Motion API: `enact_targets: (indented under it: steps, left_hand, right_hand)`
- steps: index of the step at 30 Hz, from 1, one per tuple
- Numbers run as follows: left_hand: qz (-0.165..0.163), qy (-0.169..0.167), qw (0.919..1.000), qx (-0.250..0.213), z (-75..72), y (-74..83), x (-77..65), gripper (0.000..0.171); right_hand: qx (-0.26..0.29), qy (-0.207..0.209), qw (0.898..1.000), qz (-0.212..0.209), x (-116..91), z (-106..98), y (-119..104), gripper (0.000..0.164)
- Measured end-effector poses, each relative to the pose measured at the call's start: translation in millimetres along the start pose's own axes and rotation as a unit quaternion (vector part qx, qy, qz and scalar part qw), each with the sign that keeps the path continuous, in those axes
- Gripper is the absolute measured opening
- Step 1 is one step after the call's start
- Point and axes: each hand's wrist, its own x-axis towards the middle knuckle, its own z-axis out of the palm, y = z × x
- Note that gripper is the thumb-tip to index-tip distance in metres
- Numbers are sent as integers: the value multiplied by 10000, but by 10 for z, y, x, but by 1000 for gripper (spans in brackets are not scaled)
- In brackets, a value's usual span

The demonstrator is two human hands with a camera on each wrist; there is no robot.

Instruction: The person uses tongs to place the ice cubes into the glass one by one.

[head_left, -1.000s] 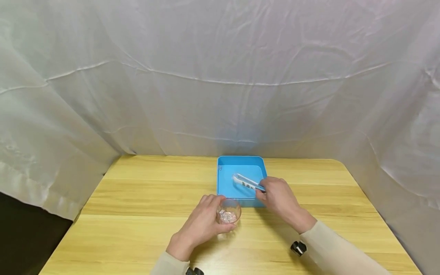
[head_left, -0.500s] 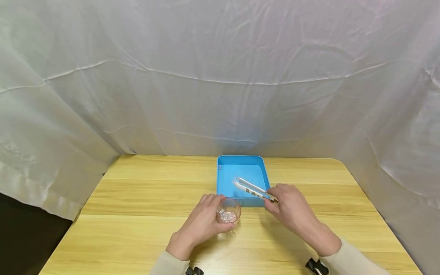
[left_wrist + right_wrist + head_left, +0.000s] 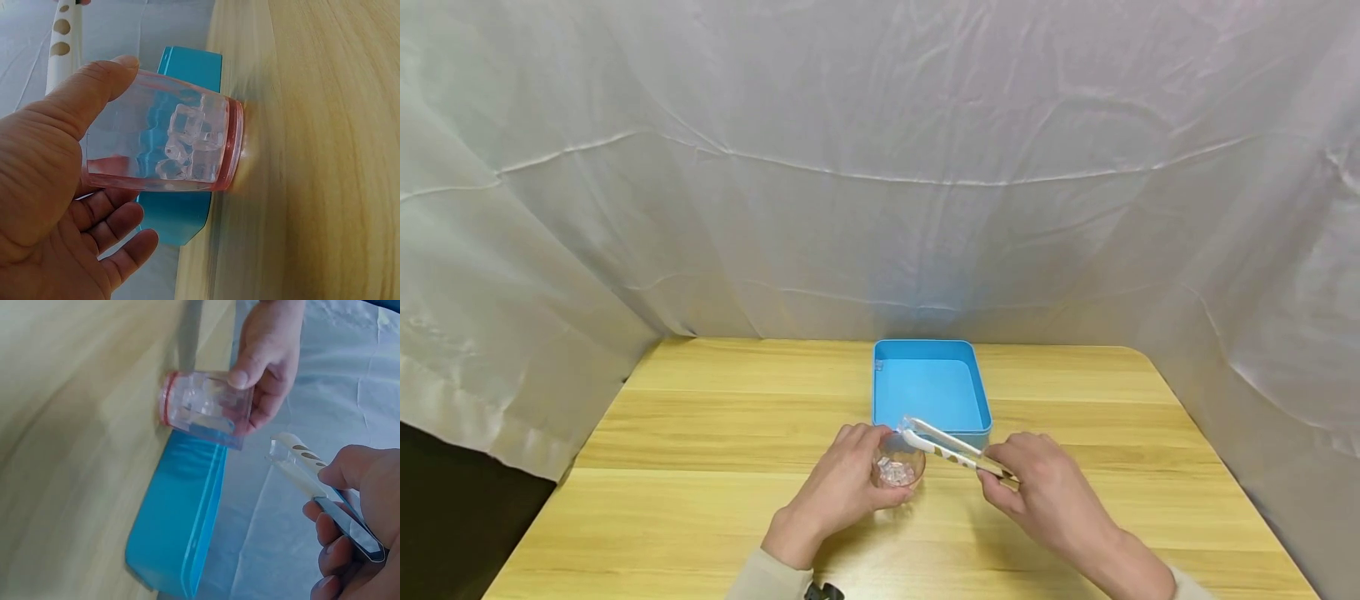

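Note:
My left hand [image 3: 838, 479] grips a clear, pink-tinted plastic cup [image 3: 115, 147] that stands upright on the table. Several clear ice-like cubes [image 3: 187, 125] lie at its bottom. My right hand [image 3: 1048, 492] holds a pair of tongs [image 3: 938, 451], white with brown spots. Between the tong tips is a clear cube [image 3: 275, 452], just above the cup's far rim in the head view. Behind the cup sits a square blue box [image 3: 932, 387]. One clear cube [image 3: 878, 365] is in its far left corner.
The wood-grain table [image 3: 700, 433] extends to both sides of the box and cup. A grey-white curtain [image 3: 880, 208] hangs behind the table and along its sides. A dark area [image 3: 460, 508] shows beyond the table at lower left.
The tongs and the clear cube in their tips have moved from over the blue box towards me, to the cup's rim. My left hand and the cup have stayed put.

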Motion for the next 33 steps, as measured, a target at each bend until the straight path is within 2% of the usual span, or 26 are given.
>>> enact_targets:
  steps: [4,9,15,23,33]
  left_hand:
    - [-16,10,10000,-11,2,2,3,79]
    - [-5,14,10000,-31,0,6,4,77]
    - [12,28,10000,-22,-1,8,1,77]
    - [38,46,10000,20,-2,5,-4,77]
    - [39,64,10000,39,-2,9,-3,78]
  right_hand:
    - [43,121,9995,-291,-73,47,-2,11]
    - [40,200,9989,-421,-133,91,6,6]
    - [32,245,9987,-448,-156,108,16,15]
    - [-22,224,9989,-400,-184,134,26,7]
    - [-128,171,9993,-306,-201,138,14,9]
